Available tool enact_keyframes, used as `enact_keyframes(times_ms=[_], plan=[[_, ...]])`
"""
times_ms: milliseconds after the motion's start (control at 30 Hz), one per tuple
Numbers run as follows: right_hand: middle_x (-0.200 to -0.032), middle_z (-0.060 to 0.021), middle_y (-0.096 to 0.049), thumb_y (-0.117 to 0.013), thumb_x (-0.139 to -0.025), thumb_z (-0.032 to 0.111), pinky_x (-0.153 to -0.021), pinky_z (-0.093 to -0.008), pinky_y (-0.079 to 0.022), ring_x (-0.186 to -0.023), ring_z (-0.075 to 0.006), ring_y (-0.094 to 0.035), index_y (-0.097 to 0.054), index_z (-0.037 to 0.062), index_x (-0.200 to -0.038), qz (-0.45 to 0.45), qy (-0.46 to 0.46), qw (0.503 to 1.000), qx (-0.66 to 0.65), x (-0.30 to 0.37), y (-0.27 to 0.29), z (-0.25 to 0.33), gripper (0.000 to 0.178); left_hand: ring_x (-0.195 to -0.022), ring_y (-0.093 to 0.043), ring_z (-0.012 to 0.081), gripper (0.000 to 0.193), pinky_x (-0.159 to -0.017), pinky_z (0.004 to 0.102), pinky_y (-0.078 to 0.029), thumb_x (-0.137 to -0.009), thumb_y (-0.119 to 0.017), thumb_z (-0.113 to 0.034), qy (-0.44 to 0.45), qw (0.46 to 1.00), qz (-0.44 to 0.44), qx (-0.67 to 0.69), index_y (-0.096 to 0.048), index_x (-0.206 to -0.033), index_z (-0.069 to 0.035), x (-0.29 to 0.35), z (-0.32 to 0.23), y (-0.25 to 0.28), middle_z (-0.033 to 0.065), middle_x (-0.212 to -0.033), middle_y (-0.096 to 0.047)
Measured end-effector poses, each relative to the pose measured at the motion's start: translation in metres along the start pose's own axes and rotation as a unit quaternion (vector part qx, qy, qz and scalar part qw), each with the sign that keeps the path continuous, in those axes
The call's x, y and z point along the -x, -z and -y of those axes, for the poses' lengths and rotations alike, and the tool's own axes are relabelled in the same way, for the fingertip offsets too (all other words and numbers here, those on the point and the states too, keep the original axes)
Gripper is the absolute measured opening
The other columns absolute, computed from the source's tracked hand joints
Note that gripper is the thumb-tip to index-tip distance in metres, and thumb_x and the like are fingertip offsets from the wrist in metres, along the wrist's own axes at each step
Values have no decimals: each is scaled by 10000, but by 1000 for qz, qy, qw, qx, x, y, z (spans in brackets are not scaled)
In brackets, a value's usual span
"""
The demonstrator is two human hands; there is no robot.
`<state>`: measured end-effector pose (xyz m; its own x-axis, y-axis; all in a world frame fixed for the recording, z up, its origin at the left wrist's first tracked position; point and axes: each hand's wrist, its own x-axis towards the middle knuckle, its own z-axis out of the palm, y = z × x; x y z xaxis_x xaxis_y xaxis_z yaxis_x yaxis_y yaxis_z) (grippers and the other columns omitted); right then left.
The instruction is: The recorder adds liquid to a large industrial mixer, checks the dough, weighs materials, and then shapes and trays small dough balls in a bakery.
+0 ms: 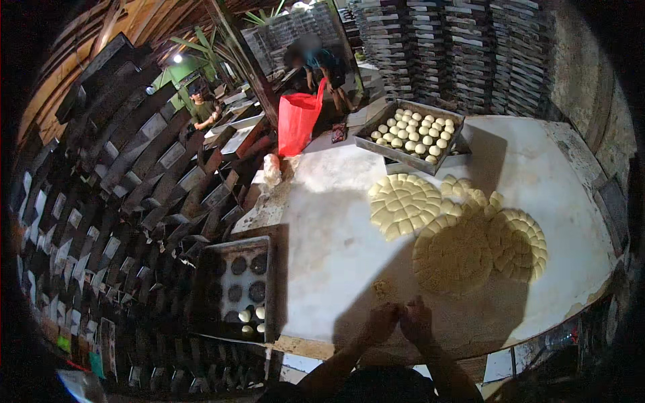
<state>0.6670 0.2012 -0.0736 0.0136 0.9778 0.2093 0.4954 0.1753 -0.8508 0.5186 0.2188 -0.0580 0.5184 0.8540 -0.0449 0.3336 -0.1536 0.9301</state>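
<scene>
My left hand [381, 322] and my right hand [416, 321] are close together over the near edge of the worktable, both in shadow. Their fingers look curled, and whatever lies within them is hidden. Just beyond the left hand is a small patch of crumbly, yellowish dough [383, 290]. Farther to the right spread flat rounds of pale dough cut into pieces: a left round [405, 205], a shaded round [451, 260] nearest my hands, and a right round [527, 243]. Several loose dough pieces [463, 188] lie behind them.
A metal tray [363, 142] of dough balls rests on another tray at the back. At the left, a dark tray [271, 289] holds several dough balls. Stacked metal pans [148, 174] crowd the left side. Beyond the table are a red bag [295, 124] and two people [322, 60].
</scene>
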Motion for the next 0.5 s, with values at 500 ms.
enact_keyframes(times_ms=[500], plan=[[-910,-234,-566,-536,-812,298,-912,-536,-347,-908,-366,-548,-556,-19,-944,194,269,886,323,46,-61,-144,344,-1033,-488,435,637,-879,523,-409,-849,-529,-414,184,917,-80,-345,-335,-1368,-98,24,41,33,259,-1223,-457]])
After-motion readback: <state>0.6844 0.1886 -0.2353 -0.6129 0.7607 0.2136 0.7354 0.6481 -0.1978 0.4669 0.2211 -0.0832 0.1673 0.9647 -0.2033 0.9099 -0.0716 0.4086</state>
